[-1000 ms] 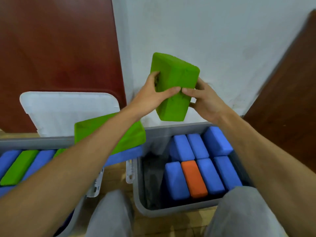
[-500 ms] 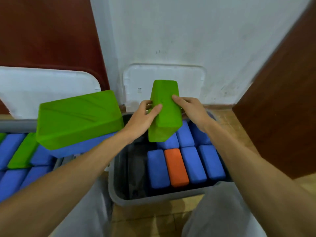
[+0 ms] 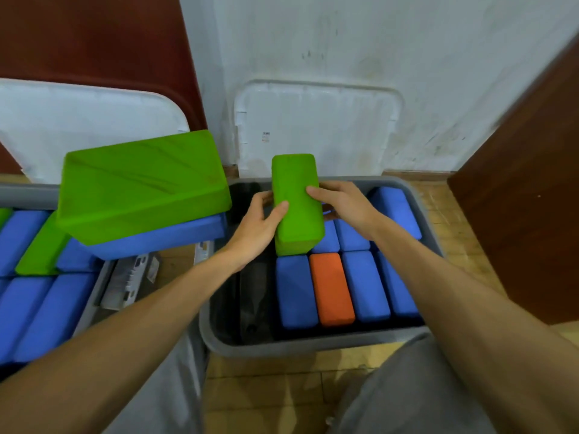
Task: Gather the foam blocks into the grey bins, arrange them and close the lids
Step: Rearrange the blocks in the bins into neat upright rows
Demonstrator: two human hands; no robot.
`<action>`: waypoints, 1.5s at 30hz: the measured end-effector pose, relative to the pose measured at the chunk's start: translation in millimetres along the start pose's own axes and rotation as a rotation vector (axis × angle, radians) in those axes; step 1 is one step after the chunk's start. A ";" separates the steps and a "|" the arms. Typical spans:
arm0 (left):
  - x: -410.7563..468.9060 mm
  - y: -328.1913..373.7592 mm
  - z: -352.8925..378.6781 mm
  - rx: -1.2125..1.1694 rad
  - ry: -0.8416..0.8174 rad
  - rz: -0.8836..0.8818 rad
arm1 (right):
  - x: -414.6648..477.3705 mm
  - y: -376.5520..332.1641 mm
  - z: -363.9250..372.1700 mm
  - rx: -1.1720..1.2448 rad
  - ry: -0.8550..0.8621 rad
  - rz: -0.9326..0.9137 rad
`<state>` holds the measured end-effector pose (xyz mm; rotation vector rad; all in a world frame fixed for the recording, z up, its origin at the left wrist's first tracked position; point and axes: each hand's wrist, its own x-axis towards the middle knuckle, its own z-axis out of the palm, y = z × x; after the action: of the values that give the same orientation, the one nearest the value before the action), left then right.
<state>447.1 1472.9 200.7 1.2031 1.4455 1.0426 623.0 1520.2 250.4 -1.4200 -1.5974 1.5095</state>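
While the left hand [image 3: 257, 227] and right hand [image 3: 343, 203] grip the green foam block [image 3: 296, 202] with curled fingers, it stands tilted at the right grey bin's [image 3: 313, 344] far edge.

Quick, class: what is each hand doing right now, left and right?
Left hand: grips the upright green block on its left side.
Right hand: grips the same block on its right side.

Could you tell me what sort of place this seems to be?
Probably a storage corner of a room, though I can't say which building: grey bins stand on a wooden floor against a scuffed white wall, a white lid leans on it, and dark wooden panels flank them.
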 end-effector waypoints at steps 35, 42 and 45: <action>2.6 73.0 -32.8 0.409 -0.342 0.000 | 25.6 -5.4 50.4 -0.412 0.317 0.072; -11.6 122.8 -138.2 0.624 0.037 0.252 | 29.7 -56.1 111.4 0.032 0.070 0.210; -17.9 92.0 -182.5 0.909 0.154 0.162 | 31.1 -60.1 138.0 0.194 -0.016 0.264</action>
<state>285.3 1462.5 326.2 1.9222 2.0648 0.5667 470.6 1505.5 263.9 -1.5557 -1.2693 1.7759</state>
